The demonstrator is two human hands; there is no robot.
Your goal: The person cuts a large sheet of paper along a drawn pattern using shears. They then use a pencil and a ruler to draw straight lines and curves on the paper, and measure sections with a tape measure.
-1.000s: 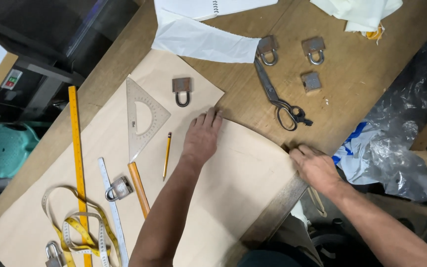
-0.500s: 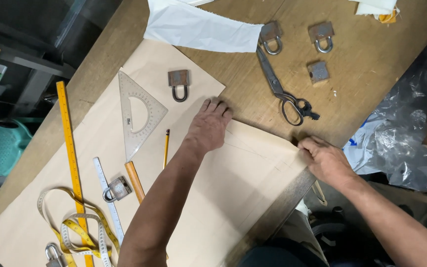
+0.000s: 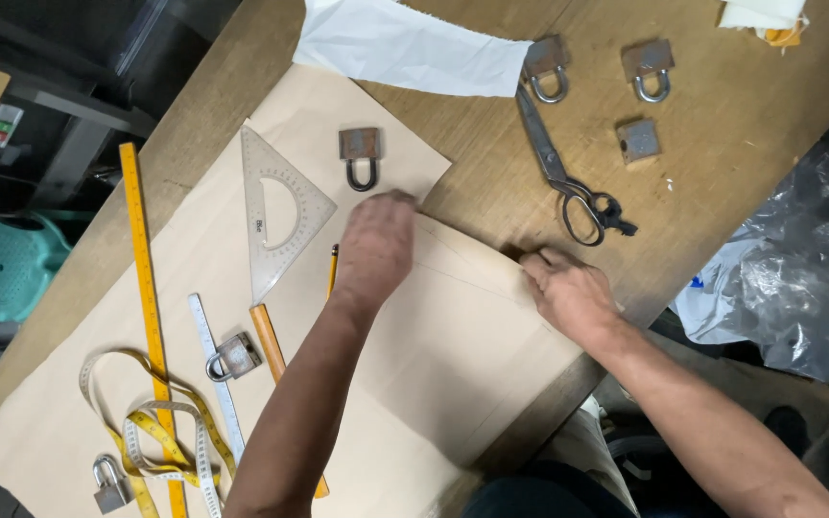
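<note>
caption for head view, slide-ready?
Both hands, left and right, press brown paper flat on a wooden table beside scissors.

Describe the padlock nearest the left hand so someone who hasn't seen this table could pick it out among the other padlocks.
Start at the big sheet of tan paper covering the wooden table. Near its upper corner, beside the clear triangular set square, lies a padlock, just above the left hand. Unlike the other padlocks, it is rusty brown with a dark shackle.
</note>
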